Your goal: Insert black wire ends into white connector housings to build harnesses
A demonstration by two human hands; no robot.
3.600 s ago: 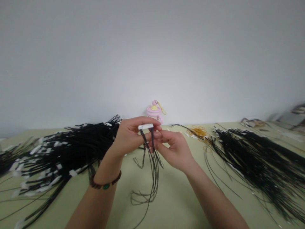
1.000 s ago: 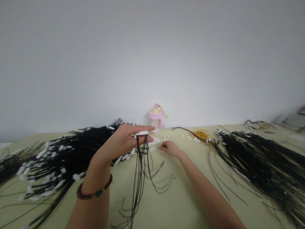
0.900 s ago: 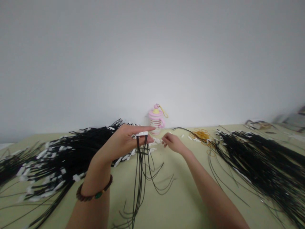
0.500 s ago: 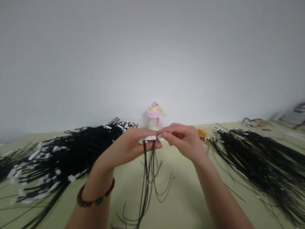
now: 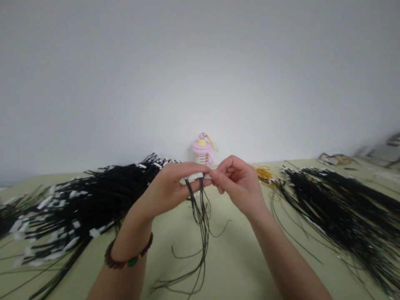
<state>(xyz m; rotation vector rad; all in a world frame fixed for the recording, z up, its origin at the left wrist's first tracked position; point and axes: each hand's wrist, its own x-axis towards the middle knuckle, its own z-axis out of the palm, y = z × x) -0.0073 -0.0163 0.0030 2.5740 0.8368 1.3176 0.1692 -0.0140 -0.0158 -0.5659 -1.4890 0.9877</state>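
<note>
The right hand (image 5: 240,183) had risen from the table (image 5: 243,258) and pinched a white piece (image 5: 207,176) at the end of the connector (image 5: 193,176), which the left hand (image 5: 170,187) gripped aloft, wires (image 5: 204,233) already hanging, the piece's seating unclear.

Connector (image 5: 196,176) above the table (image 5: 240,258), between cable heap (image 5: 103,196) left and wire bundle (image 5: 337,208) right, cup (image 5: 201,156) behind.

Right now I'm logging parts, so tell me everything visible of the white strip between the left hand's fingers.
The white strip is small, narrow and plastic-looking, held nearly level above the table between fingers of the left hand. Thin dark wires hang from it in two bunches, one near each end. The right hand is at its right end; whether those fingertips touch it is unclear.
</note>
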